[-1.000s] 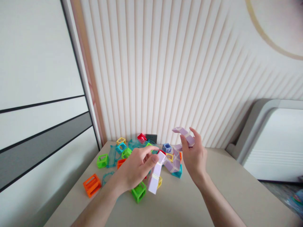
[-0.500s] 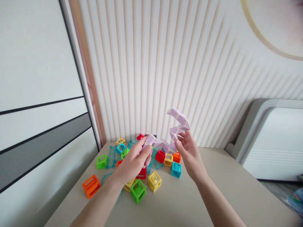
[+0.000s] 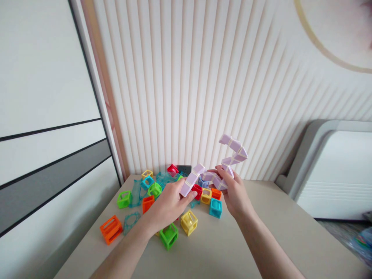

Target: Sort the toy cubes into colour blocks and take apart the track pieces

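A purple and white snake puzzle [image 3: 216,181], made of hinged wedge segments, is held up above the table between both hands. My left hand [image 3: 170,203] grips its straight left end, thumb in front and fingers behind. My right hand [image 3: 235,193] is closed around the middle, where the chain bends. Beyond that hand the free end curls upward and hooks back to the left. Just below the puzzle are a red cube frame [image 3: 197,192], a yellow cube frame [image 3: 206,196] and a blue cube frame [image 3: 215,208].
Several open plastic cubes lie about the table [image 3: 232,248], among them an orange one [image 3: 111,229], a green one [image 3: 169,235] and a yellow one [image 3: 189,223]. Clear teal pieces [image 3: 135,192] lie between them. A black box [image 3: 184,169] rests against the ribbed wall [image 3: 174,77].
The snake puzzle has shifted right and turned a little. My left thumb has moved down along its end, and my right fingers have closed further around the middle.
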`<state>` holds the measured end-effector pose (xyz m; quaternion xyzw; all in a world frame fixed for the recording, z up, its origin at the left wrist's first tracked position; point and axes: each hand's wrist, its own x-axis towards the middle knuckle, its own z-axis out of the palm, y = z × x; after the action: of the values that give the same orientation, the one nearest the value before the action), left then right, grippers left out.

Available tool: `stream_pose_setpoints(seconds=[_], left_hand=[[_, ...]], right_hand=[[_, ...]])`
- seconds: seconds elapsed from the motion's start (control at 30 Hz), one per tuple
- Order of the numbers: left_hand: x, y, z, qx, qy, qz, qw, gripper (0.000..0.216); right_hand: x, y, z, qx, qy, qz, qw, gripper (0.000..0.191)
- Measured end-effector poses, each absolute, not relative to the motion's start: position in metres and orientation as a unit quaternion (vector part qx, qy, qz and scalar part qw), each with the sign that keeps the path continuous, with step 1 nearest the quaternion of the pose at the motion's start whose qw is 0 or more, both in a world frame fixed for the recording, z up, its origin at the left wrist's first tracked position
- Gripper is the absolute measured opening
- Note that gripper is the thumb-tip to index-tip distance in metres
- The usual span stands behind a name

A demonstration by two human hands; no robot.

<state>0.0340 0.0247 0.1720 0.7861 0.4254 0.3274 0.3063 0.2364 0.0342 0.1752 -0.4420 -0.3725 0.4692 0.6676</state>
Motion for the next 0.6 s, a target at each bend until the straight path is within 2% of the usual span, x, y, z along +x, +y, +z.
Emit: stream_pose_setpoints(seconds=[0.37, 0.47, 0.6], left_hand=[[0.037, 0.021, 0.17, 0.829, 0.491, 0.244, 0.108, 0.036], [0.04, 0.022, 0.169, 0.824, 0.497, 0.254, 0.102, 0.037], [0.038, 0.023, 0.174, 0.805, 0.487, 0.302, 0.153, 0.038]], right_hand=[[0.234, 0.029, 0.174, -0.507, -0.501, 0.295, 0.636, 0.027], [0.224, 0.025, 0.171, -0.505, -0.52, 0.268, 0.634, 0.026], [0.213, 0.023, 0.162, -0.485, -0.564, 0.264, 0.614, 0.019]])
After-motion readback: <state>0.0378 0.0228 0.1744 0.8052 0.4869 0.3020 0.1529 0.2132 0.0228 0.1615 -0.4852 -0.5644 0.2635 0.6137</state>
